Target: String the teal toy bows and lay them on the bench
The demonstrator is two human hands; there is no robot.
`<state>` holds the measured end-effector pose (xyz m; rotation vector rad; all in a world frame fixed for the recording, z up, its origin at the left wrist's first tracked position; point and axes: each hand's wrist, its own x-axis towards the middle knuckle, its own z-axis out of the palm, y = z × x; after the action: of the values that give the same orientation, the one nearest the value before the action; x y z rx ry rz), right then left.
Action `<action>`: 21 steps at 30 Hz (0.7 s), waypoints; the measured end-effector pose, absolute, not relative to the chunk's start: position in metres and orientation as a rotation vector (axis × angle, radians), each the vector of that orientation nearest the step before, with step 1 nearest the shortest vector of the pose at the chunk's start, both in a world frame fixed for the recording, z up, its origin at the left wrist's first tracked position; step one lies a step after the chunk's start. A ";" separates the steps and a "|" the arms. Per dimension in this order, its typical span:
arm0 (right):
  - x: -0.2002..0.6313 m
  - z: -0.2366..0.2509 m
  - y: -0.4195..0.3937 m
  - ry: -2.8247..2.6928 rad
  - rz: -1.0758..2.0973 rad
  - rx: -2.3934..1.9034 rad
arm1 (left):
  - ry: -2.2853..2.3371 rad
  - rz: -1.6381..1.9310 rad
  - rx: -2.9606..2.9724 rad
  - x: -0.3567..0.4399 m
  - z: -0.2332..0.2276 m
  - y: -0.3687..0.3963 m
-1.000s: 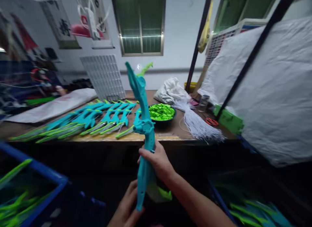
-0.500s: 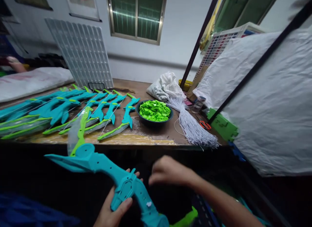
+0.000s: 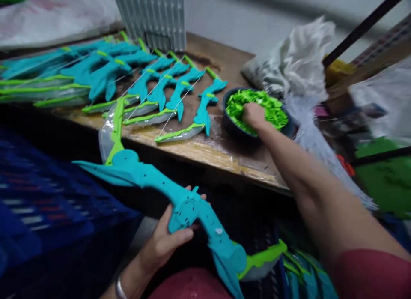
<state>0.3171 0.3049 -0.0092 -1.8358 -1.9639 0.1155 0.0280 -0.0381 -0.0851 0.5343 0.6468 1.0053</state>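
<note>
A turquoise toy bow (image 3: 189,207) with lime-green limbs lies across my left hand (image 3: 170,237), which grips its middle section, thumb in front and fingertips showing behind. One green limb with a clear film sticks up at the upper left; the other points right, low in the view. My right hand (image 3: 254,115) is down in a heap of bright green plastic pieces (image 3: 269,108), its fingers curled and partly hidden by them. I cannot make out what they pinch. The pieces fill a dark round bowl (image 3: 228,125) on the table.
Several similar toy bows (image 3: 180,93) lie strung along the table (image 3: 208,151) on the left. Right of the bowl are a bundle of white strings (image 3: 316,138), a white sack (image 3: 295,55) and a green block (image 3: 385,170). Blue crates (image 3: 58,213) stand below left.
My right hand has moved from beside the held bow up into the bowl of green pieces. My view has tilted down, and the left hand still holds the bow.
</note>
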 end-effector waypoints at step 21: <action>0.237 0.003 0.027 -2.119 0.991 -1.008 | 0.719 1.024 0.647 0.024 -0.100 -0.058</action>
<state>0.2371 0.0266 0.0029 -1.0085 -2.1185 0.9915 0.0241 -0.0579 -0.1001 0.6474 0.7192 1.0236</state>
